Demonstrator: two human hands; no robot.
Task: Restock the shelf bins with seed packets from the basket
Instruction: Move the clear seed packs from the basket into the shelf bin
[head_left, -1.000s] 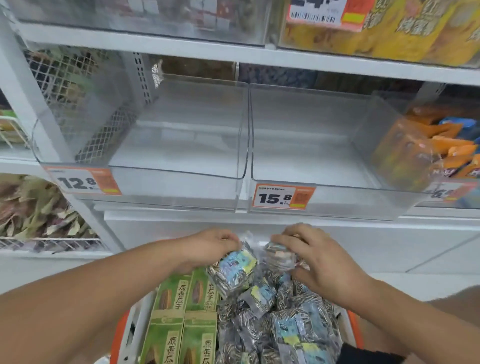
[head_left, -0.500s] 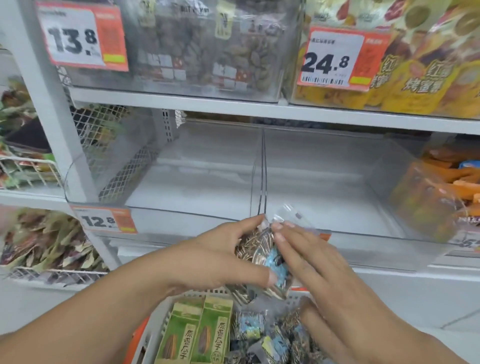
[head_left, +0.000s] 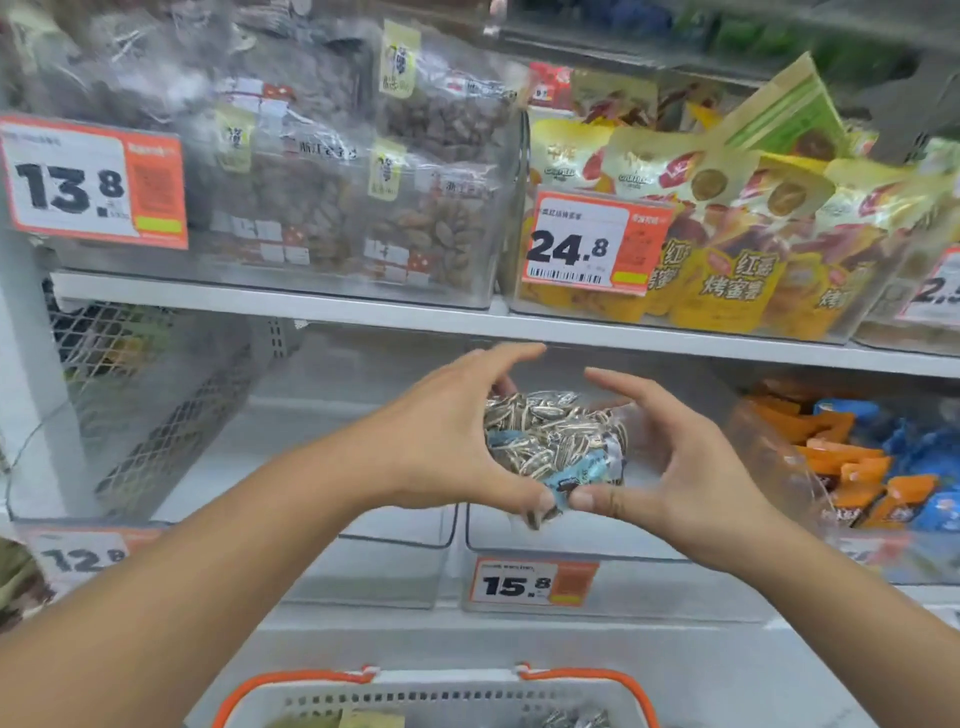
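Observation:
A clear packet of striped sunflower seeds (head_left: 550, 441) with a blue label is held between both hands above the clear bin marked 15.8 (head_left: 623, 577). My left hand (head_left: 447, 441) cups its left side, thumb pinching the bottom corner. My right hand (head_left: 670, 457) cups its right side, thumb pinching the same lower edge, upper fingers spread. The white basket with orange handles (head_left: 436, 691) sits at the bottom edge, with a few packets just visible inside.
To the left is another clear bin marked 12.8 (head_left: 374, 571) with nothing in it. A bin of orange and blue packets (head_left: 872, 467) stands to the right. The upper shelf (head_left: 519, 322) carries bins of nut bags and yellow snack bags close overhead.
Both hands have lifted the seed packet out of the basket and up over the 15.8 bin. The view has tilted upward, leaving only the basket's rim visible.

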